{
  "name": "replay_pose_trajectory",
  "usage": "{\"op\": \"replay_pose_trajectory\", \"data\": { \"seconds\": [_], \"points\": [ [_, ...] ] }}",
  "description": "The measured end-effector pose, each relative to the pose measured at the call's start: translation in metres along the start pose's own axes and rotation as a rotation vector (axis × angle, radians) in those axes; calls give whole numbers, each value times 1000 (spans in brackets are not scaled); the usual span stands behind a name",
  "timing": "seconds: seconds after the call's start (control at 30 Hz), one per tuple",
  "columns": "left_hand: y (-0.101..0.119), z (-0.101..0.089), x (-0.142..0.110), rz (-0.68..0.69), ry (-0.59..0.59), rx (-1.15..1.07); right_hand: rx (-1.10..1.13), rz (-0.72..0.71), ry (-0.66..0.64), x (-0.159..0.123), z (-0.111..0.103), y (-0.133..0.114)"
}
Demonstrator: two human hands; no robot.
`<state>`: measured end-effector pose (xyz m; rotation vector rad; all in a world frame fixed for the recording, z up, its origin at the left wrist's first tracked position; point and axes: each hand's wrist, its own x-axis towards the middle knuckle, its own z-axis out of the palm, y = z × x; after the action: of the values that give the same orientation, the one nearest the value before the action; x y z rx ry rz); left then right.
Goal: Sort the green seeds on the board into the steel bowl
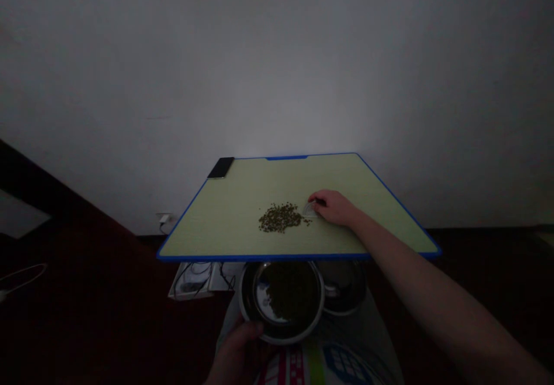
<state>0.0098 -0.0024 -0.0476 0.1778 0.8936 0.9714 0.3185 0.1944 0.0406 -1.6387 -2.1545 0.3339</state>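
Pinching a clear scraper beside green seeds on a board, the right hand sits above a bowl gripped by the left hand; hasty sweeping could scatter seeds.

A dim white wall rises above dark flooring.

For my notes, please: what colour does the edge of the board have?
The edge of the board is bright blue; it shows best in the head view.
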Motion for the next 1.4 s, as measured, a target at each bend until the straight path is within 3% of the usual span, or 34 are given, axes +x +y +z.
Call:
{"op": "replay_pose_trajectory", "data": {
  "seconds": [0.7,1.0,1.4],
  "points": [
    [0,6,-3,19,61,0,-43,54,20,-3,-3,-6],
    [-2,-1,0,26,0,-10,-21,39,16,-3,-4,-3],
    [-1,4,-3,24,31,8,-7,0,2,-3,0,-4]
  ]
}}
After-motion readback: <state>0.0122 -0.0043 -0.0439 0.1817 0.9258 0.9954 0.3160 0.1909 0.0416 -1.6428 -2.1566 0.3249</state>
